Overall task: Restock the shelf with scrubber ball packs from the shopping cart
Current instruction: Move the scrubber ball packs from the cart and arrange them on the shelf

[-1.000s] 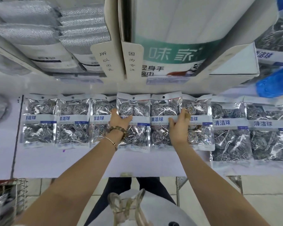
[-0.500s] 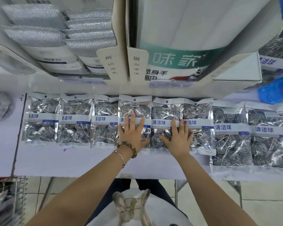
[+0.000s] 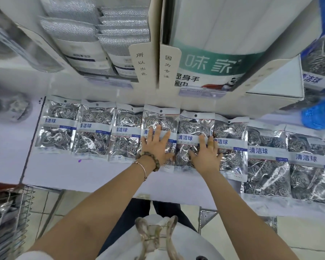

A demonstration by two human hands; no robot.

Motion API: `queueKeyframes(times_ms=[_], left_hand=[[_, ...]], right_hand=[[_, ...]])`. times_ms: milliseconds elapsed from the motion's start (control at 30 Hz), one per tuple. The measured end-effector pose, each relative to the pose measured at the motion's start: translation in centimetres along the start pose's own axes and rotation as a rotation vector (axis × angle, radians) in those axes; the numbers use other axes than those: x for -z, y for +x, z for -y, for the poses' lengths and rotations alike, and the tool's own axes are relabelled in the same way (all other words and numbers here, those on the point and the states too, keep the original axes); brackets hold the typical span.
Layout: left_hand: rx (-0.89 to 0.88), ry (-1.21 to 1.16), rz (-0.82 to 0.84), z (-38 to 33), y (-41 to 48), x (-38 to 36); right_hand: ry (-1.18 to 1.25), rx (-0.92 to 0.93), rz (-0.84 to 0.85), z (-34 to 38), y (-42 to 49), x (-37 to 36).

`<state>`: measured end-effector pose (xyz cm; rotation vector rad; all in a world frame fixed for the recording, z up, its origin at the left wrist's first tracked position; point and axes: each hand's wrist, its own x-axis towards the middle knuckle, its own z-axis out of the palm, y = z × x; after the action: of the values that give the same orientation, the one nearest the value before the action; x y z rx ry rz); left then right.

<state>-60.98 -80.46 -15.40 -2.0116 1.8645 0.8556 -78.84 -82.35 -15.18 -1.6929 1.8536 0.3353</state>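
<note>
A: Left hand (image 3: pixel 156 145) lies flat on the fourth pack (image 3: pixel 160 117) and right hand (image 3: pixel 206 156) on the fifth pack (image 3: pixel 193 126), fingers straight, gripping nothing.
B: Cart (image 3: pixel 9 212) cut off lower left, contents blurred. Shelf (image 3: pixel 83 173) bare along front edge.

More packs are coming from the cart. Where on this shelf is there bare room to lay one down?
Bare white shelf runs along the front edge, below the three leftmost silver scrubber ball packs. The row is crowded: packs lie edge to edge or overlapping, and the two rightmost packs nearly reach the front edge.
</note>
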Motion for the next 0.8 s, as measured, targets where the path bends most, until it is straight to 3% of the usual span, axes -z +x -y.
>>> queueKeyframes(times_ms=[167,333,600,800], left_hand=[[0.063,-0.34,-0.146,-0.6,-1.4,0.9],[0.11,-0.596,-0.277,-0.6,-3.8,1.3],[0.15,-0.75,-0.475,2.7,-9.7,2.2],[0.306,-0.832,-0.583,8.2,-16.1,1.6]], right_hand=[[0.065,0.137,-0.165,0.3,-1.1,0.4],[0.256,0.289,-0.189,1.5,-2.4,0.7],[0.303,0.506,-0.14,6.1,-5.8,1.4],[0.242,0.704,-0.046,12.4,-9.5,-0.2]])
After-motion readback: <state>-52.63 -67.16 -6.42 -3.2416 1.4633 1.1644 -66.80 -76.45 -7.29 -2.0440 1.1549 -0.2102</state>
